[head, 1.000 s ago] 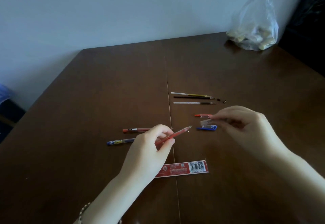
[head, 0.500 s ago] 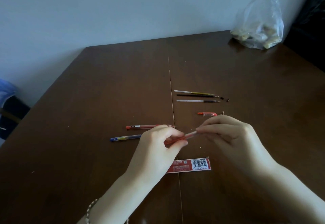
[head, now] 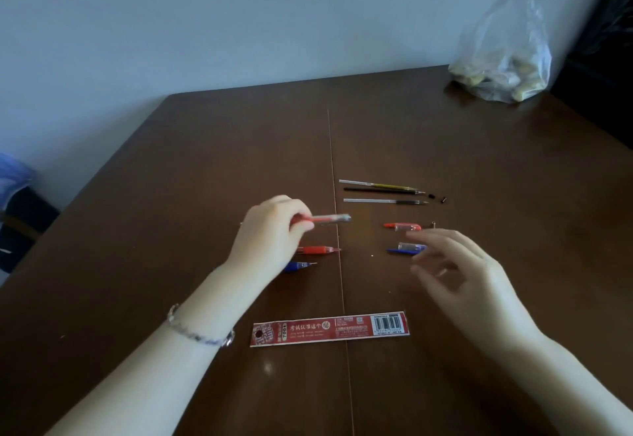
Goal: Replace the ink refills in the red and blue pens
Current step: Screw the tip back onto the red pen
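My left hand (head: 270, 233) grips a red pen (head: 325, 219) above the table, its end pointing right. Under that hand lie a second red pen (head: 318, 250) and a blue pen (head: 298, 265), both partly hidden. My right hand (head: 455, 271) hovers open and blurred, holding nothing, just right of a blue cap (head: 406, 249). A red cap (head: 402, 226) lies beyond it. Three loose refills (head: 383, 191) lie in a row farther back, with tiny dark tips (head: 438, 198) beside them.
A red refill package (head: 330, 328) lies flat near me. A clear plastic bag (head: 503, 59) with pale items sits at the table's far right corner. The brown table (head: 171, 196) has a seam down its middle. A dark object stands on the floor at left.
My hands have separated: the left lifted the red pen up and away, and the right let go of its tip and moved right toward the blue cap.
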`<state>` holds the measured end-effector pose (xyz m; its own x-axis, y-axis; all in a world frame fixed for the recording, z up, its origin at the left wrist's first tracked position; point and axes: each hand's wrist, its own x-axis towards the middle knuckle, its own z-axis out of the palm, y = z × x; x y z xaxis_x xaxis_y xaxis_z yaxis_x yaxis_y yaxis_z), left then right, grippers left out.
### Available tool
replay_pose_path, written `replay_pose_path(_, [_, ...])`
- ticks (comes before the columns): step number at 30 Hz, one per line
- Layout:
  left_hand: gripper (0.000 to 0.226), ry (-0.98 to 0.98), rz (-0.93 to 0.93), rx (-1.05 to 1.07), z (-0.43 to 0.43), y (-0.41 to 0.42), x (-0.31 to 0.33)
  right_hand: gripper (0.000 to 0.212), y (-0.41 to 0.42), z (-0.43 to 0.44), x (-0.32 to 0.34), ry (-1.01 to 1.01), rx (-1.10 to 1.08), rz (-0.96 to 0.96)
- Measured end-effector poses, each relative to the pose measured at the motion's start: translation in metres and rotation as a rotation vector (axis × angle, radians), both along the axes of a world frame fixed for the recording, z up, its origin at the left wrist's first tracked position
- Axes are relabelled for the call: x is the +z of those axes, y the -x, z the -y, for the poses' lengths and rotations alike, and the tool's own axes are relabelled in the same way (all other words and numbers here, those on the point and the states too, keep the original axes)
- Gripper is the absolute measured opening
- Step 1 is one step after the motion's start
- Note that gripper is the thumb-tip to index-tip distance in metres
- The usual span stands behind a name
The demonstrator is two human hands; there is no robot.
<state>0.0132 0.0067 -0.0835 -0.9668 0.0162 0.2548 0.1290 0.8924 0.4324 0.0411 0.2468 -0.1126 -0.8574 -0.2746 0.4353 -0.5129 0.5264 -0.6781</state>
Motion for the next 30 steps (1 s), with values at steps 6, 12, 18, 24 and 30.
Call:
replay_pose_path(6, [0.010,0.148,0.093,0.095,0.015,0.022,-0.022,0.033,0.015,-0.031,-0.005,-0.004,-0.182,0.139])
replay_pose_path(12, [0.023,0.146,0.047,0.069,0.008,0.009,-0.016,0.020,0.049,-0.034,-0.003,-0.123,-0.296,0.227])
replay_pose_path(18, [0.023,0.187,0.192,-0.004,0.007,-0.006,-0.011,0.026,0.084,-0.022,-0.010,-0.267,-0.240,0.327])
replay_pose_path(24, [0.022,0.223,0.243,-0.012,0.006,0.001,-0.016,0.012,0.078,-0.024,-0.009,-0.201,-0.269,0.283])
replay_pose_path(30, [0.020,0.013,0.017,0.021,-0.014,-0.010,-0.013,0.019,0.037,-0.019,0.014,0.285,-0.269,0.190])
